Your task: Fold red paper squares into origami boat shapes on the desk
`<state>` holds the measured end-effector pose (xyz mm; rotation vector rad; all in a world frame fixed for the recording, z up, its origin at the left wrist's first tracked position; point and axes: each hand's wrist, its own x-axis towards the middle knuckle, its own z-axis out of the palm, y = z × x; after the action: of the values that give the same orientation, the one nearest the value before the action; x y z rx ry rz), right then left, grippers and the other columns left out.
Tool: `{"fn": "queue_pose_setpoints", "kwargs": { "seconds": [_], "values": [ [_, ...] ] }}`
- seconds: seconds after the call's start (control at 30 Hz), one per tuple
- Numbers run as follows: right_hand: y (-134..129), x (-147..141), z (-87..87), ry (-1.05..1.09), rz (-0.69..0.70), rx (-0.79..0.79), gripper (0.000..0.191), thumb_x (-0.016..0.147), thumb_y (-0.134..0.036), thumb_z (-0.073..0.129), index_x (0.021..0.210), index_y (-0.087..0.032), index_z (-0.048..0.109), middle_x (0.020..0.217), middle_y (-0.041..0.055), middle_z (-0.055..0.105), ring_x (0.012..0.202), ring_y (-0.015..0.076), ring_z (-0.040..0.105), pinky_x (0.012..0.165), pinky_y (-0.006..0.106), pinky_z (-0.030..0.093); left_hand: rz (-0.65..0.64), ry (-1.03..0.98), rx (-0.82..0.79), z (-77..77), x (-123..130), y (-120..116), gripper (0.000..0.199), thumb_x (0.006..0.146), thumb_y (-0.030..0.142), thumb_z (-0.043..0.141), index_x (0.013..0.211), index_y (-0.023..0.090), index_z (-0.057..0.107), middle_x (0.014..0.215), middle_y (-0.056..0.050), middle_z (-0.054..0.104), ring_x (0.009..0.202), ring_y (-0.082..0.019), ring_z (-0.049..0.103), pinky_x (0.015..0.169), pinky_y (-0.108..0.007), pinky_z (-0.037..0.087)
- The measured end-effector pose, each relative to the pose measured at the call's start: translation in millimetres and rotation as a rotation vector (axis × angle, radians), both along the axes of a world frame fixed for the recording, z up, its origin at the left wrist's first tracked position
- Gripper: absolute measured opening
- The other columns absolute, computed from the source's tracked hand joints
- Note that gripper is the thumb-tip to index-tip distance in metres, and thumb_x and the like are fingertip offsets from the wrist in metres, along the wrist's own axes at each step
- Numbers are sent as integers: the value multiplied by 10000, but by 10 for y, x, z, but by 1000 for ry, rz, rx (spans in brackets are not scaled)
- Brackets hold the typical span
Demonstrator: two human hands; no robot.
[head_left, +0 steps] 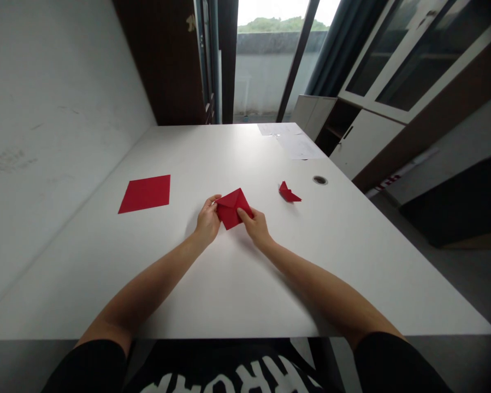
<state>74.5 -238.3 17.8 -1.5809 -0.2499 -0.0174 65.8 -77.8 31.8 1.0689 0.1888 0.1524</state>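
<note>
Pinching a folded red paper (232,210) between both hands, we have it out in front of us on a white table (245,284). We cannot tell whether it rests on the top or is raised a little off it. It has a pointed upper corner, and a folded flap shows across its face. Our left hand (207,221) is closed on its left corner, with the fingers curled around the edge. Our right hand (255,226) grasps the lower right edge, with the index finger lying along the top. Neither hand is released, and neither is clenched into a fist.

We judge the paper to be very light and thin, so it should bend easily and weigh almost nothing. The layered part seems a bit stiffer than a single sheet, though its smooth face may slide under our fingertips. The thick folded edges and corners look like the best places to hold, pinched gently so that we leave no stray crease.

A flat red square of paper (145,194) lies to our left, and a small folded red piece (288,192) lies to our right, near a round hole (320,180) in the table. White sheets (290,140) lie at the far end, beside a cabinet (364,142).
</note>
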Motion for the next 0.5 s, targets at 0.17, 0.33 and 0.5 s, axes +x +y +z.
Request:
{"fn": "queue_pose_setpoints", "kwargs": {
  "seconds": [0.17,0.33,0.5],
  "values": [
    [-182,222,44,-47,35,-168,347,840,-538,661,758,-200,658,712,3,654,644,167,550,592,279,437,-45,-93,252,-15,-62,78,287,966,425,488,1072,206,640,1086,-80,720,976,-214,675,834,-346,545],
    [-237,259,122,-24,86,-186,361,808,-553,699,745,-202,643,682,-9,637,630,158,545,583,276,431,-38,-134,787,-3,-19,259,174,855,375,692,894,213,742,918,-49,724,870,-215,637,803,-335,508],
    [-172,275,88,114,172,177,412,738,-556,789,925,-203,690,895,30,737,830,206,668,774,348,548,-42,-120,795,-41,36,360,202,842,404,716,860,214,781,884,-48,707,828,-201,610,771,-327,497]
  ]
}}
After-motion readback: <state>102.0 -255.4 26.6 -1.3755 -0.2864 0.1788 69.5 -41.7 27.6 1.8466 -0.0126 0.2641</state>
